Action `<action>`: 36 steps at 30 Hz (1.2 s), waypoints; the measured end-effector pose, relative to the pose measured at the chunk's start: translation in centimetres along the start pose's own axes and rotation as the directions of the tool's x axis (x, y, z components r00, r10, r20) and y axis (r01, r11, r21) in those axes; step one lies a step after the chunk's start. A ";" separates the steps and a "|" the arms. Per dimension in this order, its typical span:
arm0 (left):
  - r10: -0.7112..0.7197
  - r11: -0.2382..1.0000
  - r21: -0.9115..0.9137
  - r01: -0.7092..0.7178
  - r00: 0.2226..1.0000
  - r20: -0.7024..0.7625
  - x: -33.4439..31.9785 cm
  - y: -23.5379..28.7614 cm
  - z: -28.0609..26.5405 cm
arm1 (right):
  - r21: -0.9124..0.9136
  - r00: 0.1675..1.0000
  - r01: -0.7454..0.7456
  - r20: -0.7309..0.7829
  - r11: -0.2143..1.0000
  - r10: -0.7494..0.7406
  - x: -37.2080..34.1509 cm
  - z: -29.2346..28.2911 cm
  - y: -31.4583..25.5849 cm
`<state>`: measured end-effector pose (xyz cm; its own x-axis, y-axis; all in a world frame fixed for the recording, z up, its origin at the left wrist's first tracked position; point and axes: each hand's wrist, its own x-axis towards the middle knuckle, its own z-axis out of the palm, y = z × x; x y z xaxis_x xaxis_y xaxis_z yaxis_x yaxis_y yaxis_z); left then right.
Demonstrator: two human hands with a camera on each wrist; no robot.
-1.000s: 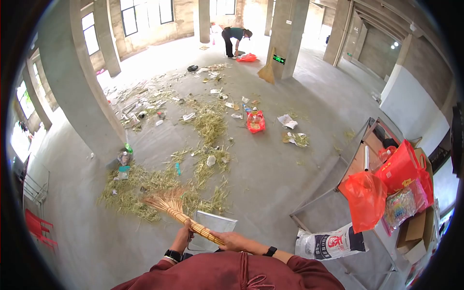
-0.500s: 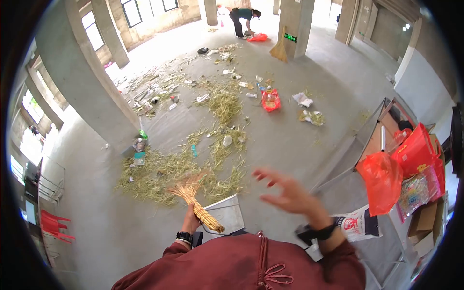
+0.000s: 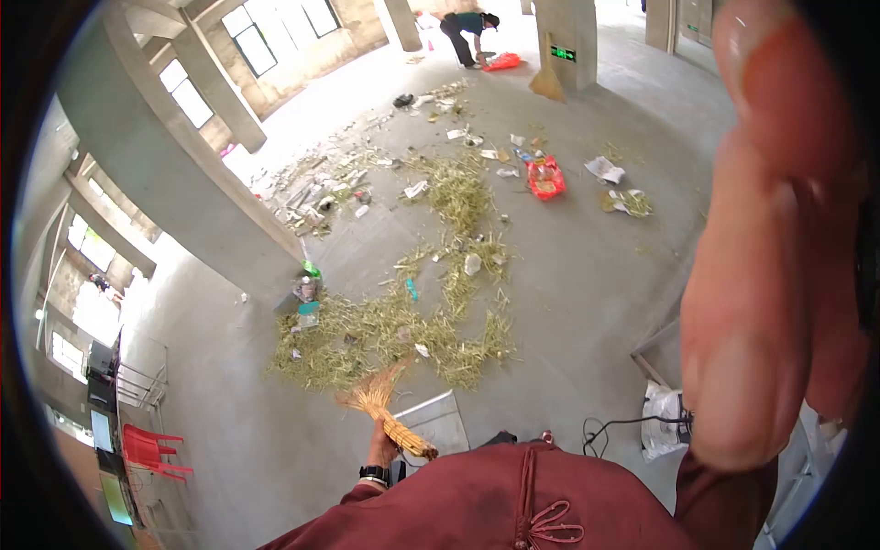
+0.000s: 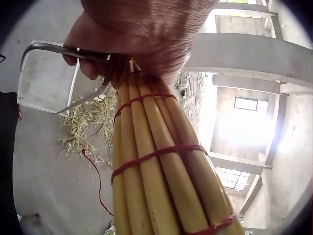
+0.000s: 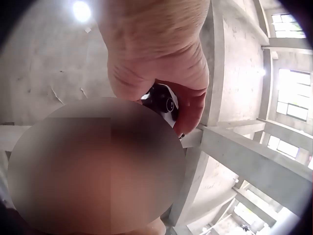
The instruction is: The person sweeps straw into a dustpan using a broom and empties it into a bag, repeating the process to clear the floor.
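My left hand grips a straw broom, its bristles slanting toward the litter on the floor. In the left wrist view, red cord binds the broom's yellow stalks, and the bent metal handle of a dustpan runs under the fingers. The dustpan's flat pan shows beside the broom in the head view. My right hand is raised close to the head camera, large and blurred at the right. Between its thumb and fingers a black camera shows in the right wrist view.
Straw and scattered rubbish lie ahead on the concrete floor, with a red plastic bag among them. A pillar rises at left, near a red plastic chair. Far off, another person bends over a red bag beside an upright broom.
My right hand has let go of the broom and moved up and right to the head camera. The left hand keeps holding the broom. The view has turned slightly.
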<state>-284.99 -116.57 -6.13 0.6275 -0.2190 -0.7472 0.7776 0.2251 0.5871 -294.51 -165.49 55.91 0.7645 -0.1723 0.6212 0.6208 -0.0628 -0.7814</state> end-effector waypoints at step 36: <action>-0.043 0.977 -0.201 0.065 0.993 0.112 1.8 0.5 6.4 | -0.127 0.614 -0.753 0.216 0.645 0.759 -22.1 2.1 25.9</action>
<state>-283.26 -122.90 -5.22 0.5939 -0.3333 -0.7323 0.7929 0.3967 0.4625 -295.02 -161.25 22.07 0.9782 0.0592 -0.1990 -0.1971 -0.0359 -0.9797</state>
